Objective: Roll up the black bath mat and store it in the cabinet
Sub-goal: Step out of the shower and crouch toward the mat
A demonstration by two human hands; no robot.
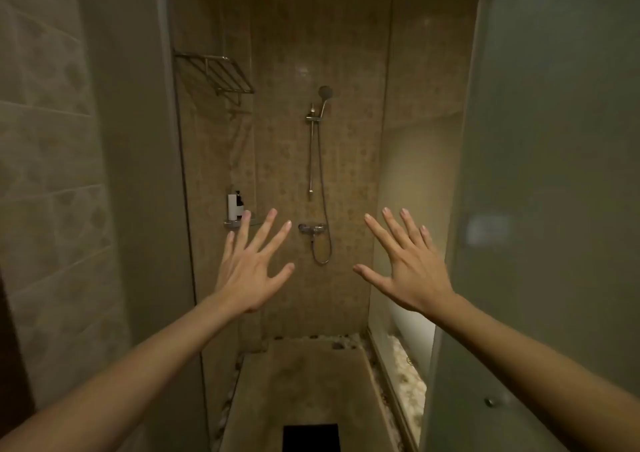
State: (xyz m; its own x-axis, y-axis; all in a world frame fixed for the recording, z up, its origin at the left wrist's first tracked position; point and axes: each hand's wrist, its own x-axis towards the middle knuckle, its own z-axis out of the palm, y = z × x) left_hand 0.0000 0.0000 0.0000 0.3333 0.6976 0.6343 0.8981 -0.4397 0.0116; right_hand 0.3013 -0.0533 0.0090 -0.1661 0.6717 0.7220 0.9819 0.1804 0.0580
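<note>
The black bath mat lies flat on the shower floor at the bottom edge of the head view; only its far end shows. My left hand is raised in front of me, fingers spread, holding nothing. My right hand is raised at the same height, fingers spread, also empty. Both hands are well above the mat and apart from it. No cabinet is in view.
I face a narrow tiled shower stall. A shower head on a rail and a mixer tap are on the back wall. A wire rack and a small shelf with bottles are left. A frosted glass door stands right.
</note>
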